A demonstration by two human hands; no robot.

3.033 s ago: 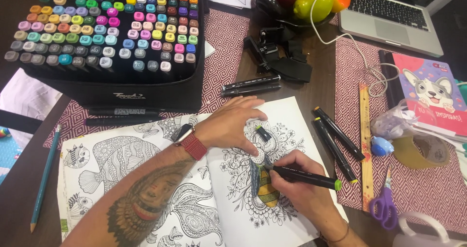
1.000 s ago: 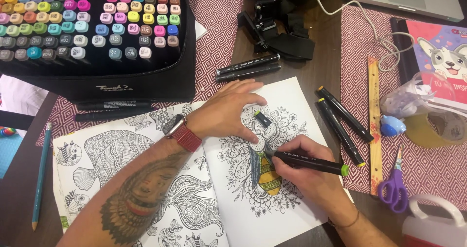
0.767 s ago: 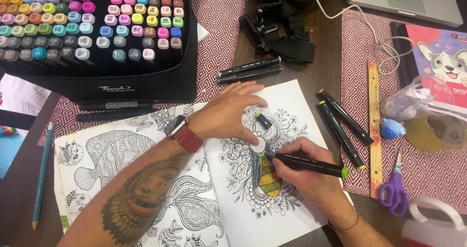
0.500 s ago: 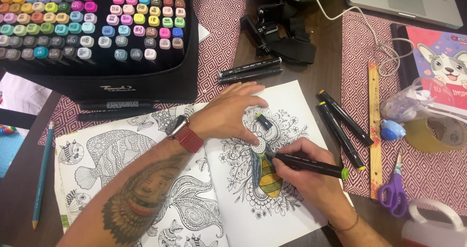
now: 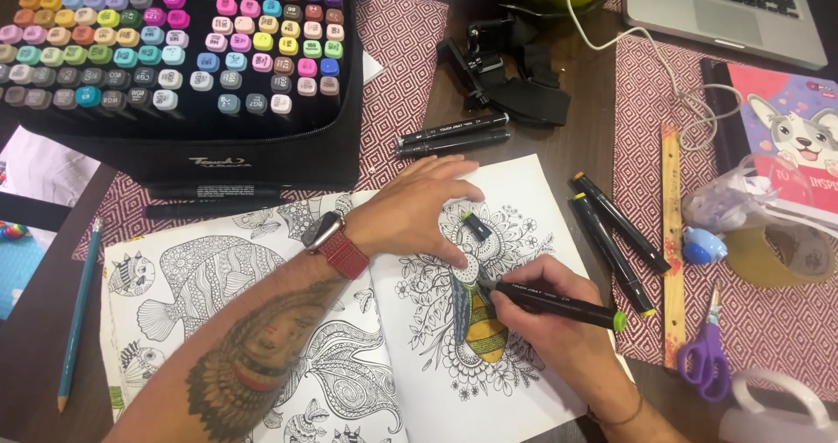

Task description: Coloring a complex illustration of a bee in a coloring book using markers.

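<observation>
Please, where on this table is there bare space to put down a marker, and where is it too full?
Free: the brown wood between the colouring book and the black strap bundle, beside two loose markers; also the dark wood left of the blue pencil. Crowded: the right placemat, with ruler, scissors and tape roll.

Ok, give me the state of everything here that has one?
Colouring book: open, lying flat.
Marker: uncapped, in right hand, tip on the page.
Cap: off, lying on the page by left hand.
Left hand: flat, pressing the page down.
Marker case: open, markers standing inside.
Laptop: open.
Scissors: closed.
</observation>
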